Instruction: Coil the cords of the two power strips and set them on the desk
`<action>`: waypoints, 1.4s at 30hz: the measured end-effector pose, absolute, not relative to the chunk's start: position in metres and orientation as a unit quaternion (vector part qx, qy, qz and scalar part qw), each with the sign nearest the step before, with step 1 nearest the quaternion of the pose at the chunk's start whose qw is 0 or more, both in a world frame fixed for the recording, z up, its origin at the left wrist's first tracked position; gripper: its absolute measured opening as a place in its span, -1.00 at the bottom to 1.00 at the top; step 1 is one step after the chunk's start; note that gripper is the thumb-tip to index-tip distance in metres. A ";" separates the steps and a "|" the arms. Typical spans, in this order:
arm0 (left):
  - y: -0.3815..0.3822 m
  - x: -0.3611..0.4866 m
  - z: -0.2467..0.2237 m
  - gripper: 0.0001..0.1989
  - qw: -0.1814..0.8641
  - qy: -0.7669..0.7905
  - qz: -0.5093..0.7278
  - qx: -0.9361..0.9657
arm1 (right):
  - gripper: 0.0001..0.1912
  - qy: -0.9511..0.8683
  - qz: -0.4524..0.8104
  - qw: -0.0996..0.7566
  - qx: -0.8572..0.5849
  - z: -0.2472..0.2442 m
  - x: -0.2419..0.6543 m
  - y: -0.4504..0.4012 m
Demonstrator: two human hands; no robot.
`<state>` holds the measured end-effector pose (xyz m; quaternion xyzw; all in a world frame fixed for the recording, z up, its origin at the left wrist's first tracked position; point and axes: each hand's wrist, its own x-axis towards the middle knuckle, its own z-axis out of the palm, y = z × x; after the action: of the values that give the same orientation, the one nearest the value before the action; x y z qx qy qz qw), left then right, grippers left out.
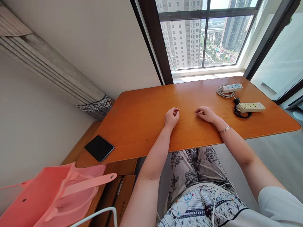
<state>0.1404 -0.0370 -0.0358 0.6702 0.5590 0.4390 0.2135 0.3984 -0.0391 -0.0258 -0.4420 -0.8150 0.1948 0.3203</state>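
My left hand rests on the orange-brown wooden table, its fingers curled in and nothing seen in them. To its right, my right hand lies on the same table, with loosely bent fingers pressed together and nothing visible in them. The two hands are apart. Nearest to my right hand are a cream power strip with a coiled black cable and, behind it, a white power strip with a coiled pale cable. A black tablet lies at the table's left front corner.
A pink bag stands open at the lower left, beside wooden drawers under the table. A tied grey curtain hangs at the left wall. The window is behind the table. A white curved bar shows at the bottom.
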 end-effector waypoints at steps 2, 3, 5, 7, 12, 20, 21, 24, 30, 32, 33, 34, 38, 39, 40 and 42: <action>-0.037 0.140 -0.037 -0.88 0.218 0.557 0.440 0.670 | -0.86 -0.816 0.199 0.317 -0.441 -0.026 0.399 -0.038; -0.037 0.140 -0.037 -0.88 0.220 0.557 0.441 0.669 | -0.86 -0.816 0.200 0.317 -0.440 -0.027 0.399 -0.038; -0.037 0.140 -0.037 -0.88 0.223 0.558 0.442 0.666 | -0.86 -0.816 0.201 0.317 -0.439 -0.027 0.399 -0.037; -0.037 0.140 -0.037 -0.88 0.224 0.561 0.442 0.663 | -0.86 -0.815 0.201 0.318 -0.441 -0.027 0.399 -0.037; -0.036 0.139 -0.038 -0.88 0.245 0.560 0.440 0.658 | -0.85 -0.812 0.214 0.316 -0.441 -0.027 0.398 -0.037; -0.036 0.139 -0.039 -0.88 0.255 0.553 0.454 0.651 | -0.85 -0.809 0.212 0.327 -0.440 -0.030 0.399 -0.034; -0.035 0.139 -0.039 -0.89 0.256 0.554 0.454 0.649 | -0.85 -0.807 0.214 0.329 -0.440 -0.031 0.400 -0.034; -0.035 0.139 -0.039 -0.89 0.258 0.557 0.454 0.646 | -0.84 -0.800 0.221 0.334 -0.446 -0.031 0.400 -0.033; -0.034 0.141 -0.040 -0.88 0.259 0.560 0.453 0.643 | -0.84 -0.792 0.218 0.351 -0.450 -0.035 0.402 -0.032; -0.034 0.142 -0.040 -0.88 0.258 0.560 0.452 0.644 | -0.84 -0.792 0.214 0.353 -0.450 -0.036 0.403 -0.031; -0.034 0.142 -0.040 -0.88 0.257 0.560 0.452 0.645 | -0.84 -0.792 0.213 0.352 -0.451 -0.036 0.404 -0.031; -0.034 0.142 -0.041 -0.88 0.258 0.559 0.451 0.646 | -0.84 -0.792 0.213 0.351 -0.452 -0.037 0.404 -0.031; -0.033 0.143 -0.042 -0.88 0.253 0.556 0.447 0.653 | -0.83 -0.788 0.217 0.357 -0.453 -0.038 0.406 -0.030; -0.033 0.143 -0.043 -0.88 0.252 0.557 0.446 0.654 | -0.83 -0.786 0.220 0.358 -0.453 -0.038 0.406 -0.029; -0.033 0.143 -0.043 -0.88 0.252 0.558 0.445 0.653 | -0.83 -0.784 0.225 0.359 -0.454 -0.038 0.406 -0.029; -0.033 0.144 -0.043 -0.88 0.254 0.559 0.444 0.652 | -0.82 -0.779 0.235 0.359 -0.456 -0.038 0.407 -0.030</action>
<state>0.1437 -0.0329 -0.0429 0.6523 0.5593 0.4439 0.2544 0.4071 -0.0297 -0.0383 -0.4565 -0.7793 0.2348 0.3594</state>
